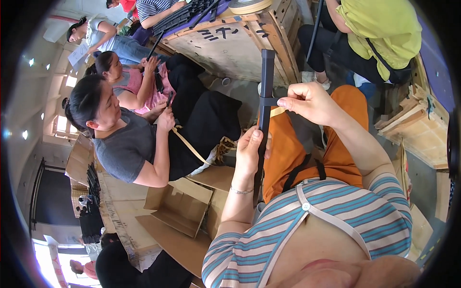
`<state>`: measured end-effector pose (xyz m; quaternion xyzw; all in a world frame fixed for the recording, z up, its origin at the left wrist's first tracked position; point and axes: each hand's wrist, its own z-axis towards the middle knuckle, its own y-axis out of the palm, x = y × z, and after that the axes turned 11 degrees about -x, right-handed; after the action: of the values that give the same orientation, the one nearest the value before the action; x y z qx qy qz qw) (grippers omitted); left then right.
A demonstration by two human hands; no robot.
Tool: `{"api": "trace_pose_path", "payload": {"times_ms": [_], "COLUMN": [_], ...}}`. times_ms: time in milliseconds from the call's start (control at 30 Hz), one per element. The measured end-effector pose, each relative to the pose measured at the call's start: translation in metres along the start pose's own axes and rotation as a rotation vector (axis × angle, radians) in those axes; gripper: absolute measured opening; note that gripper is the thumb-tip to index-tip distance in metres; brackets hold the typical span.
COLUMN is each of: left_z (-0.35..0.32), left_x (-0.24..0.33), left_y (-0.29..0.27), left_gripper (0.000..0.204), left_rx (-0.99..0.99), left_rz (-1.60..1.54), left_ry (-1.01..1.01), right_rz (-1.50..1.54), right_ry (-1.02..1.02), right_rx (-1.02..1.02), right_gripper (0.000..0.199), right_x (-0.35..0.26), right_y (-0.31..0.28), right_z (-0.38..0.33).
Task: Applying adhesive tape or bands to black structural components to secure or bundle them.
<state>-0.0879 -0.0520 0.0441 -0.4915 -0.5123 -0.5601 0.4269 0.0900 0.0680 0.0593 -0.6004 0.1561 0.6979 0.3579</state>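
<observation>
A long black bar [267, 72] with a squared profile stands nearly upright before me. My left hand [251, 150] is closed around its lower part. Higher up, a short dark strip [269, 101] lies across the bar. My right hand [307, 102] is closed, its thumb and fingers pinching the strip's right end. Just below those fingers a pale yellow tape [277, 111] shows beside the bar; whether it joins the dark strip I cannot tell. The bar's lower end goes down near my orange-trousered leg.
Close on my left, a co-worker [127, 129] in grey handles a dark piece with yellow tape hanging. An opened cardboard box [185, 204] lies by my left arm. Ahead, a wooden crate [211, 48] bears black bars and a tape roll [249, 5]. Another person [379, 33] sits at right.
</observation>
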Motion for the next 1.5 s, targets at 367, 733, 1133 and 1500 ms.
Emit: {"api": "trace_pose_path", "payload": {"times_ms": [367, 733, 1133, 1500], "left_z": [0.011, 0.013, 0.016, 0.016], "left_x": [-0.006, -0.003, -0.012, -0.016], "left_y": [0.012, 0.014, 0.007, 0.016], "left_gripper": [0.045, 0.04, 0.042, 0.038], "left_rx": [0.015, -0.2, -0.269, -0.083], "left_rz": [-0.017, -0.293, -0.329, -0.189], "left_ry": [-0.022, -0.027, -0.005, 0.077], "right_rz": [0.016, 0.129, 0.202, -0.032], "right_ry": [0.035, -0.086, -0.13, -0.193], "right_rx": [0.066, 0.101, 0.229, 0.248], "right_gripper": [0.037, 0.042, 0.041, 0.016], "right_x": [0.006, -0.001, -0.005, 0.001], "right_y": [-0.004, 0.003, 0.017, 0.023], "right_z": [-0.006, -0.009, -0.01, 0.004]}}
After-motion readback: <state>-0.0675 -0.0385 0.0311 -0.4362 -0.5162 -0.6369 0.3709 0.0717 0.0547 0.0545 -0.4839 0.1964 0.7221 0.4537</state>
